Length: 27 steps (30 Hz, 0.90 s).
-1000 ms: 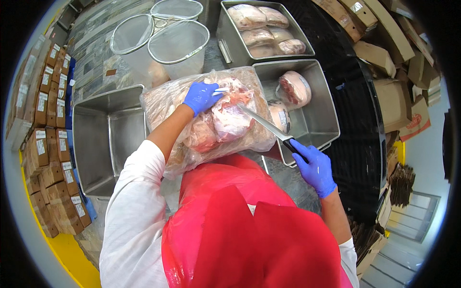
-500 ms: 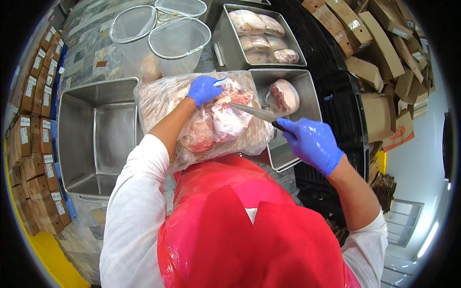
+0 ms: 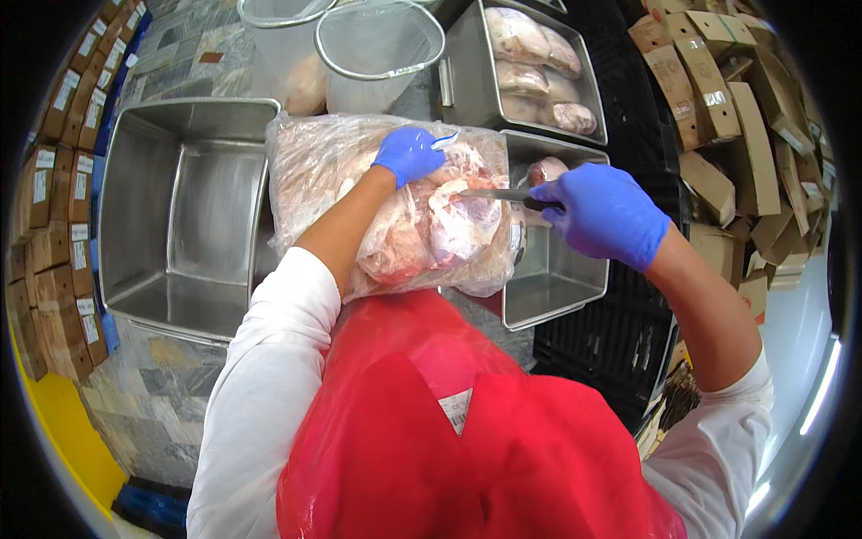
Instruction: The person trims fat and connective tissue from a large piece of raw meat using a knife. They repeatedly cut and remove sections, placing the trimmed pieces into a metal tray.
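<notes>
My right hand (image 3: 612, 214), in a blue glove, is closed round the dark handle of a knife (image 3: 503, 193). The blade points left, its tip against the pale, fatty surface of a piece of raw meat (image 3: 467, 225). Reddish and white pieces lie together on a clear plastic sheet (image 3: 310, 148). My left hand (image 3: 409, 157), also blue-gloved, is closed at the far side of the meat. A small white and blue strip (image 3: 444, 140) sticks out beside its fingers; what those fingers grip is hidden.
A deep steel bin (image 3: 211, 211) stands at left. Another steel bin (image 3: 552, 301) at right holds a piece of meat (image 3: 546, 171). Behind it, a bin (image 3: 469, 72) is stacked with wrapped meat. Clear bags hang on round hoops (image 3: 382, 74). Cardboard boxes (image 3: 759, 135) lie far right.
The knife has turned from slanting to nearly level, its tip still at the meat. My right hand has moved up and right in view. The whole view has shifted; my left hand keeps its place at the meat.
</notes>
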### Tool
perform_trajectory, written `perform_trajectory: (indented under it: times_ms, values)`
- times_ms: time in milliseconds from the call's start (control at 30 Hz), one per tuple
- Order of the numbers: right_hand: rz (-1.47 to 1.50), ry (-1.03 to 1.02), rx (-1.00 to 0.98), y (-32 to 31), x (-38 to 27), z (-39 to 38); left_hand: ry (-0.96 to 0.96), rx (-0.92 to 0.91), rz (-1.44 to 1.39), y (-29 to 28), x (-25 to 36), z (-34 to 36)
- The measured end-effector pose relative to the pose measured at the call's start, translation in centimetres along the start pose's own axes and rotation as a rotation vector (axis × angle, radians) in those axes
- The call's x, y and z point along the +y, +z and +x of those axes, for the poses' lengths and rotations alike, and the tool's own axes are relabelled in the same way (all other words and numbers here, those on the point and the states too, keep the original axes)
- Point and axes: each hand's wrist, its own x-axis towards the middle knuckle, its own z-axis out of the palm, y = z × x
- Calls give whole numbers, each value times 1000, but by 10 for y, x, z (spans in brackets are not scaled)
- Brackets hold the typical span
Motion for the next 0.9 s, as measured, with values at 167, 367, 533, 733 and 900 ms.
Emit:
perform_trajectory:
  times_ms: [167,367,533,733,900]
  values:
    - [292,35,121,79,32,-46,-74,-43,-96,-2,1,0]
    - [397,220,247,215,-8,-88,-129,24,-231,-1,-4,4]
    - [471,299,346,275,-39,-82,-253,78,-382,-2,-12,5]
    - [515,384,412,298,-66,-84,-370,282,-630,-2,-19,2]
    - [616,432,397,302,-77,-116,-410,533,-891,16,-40,1]
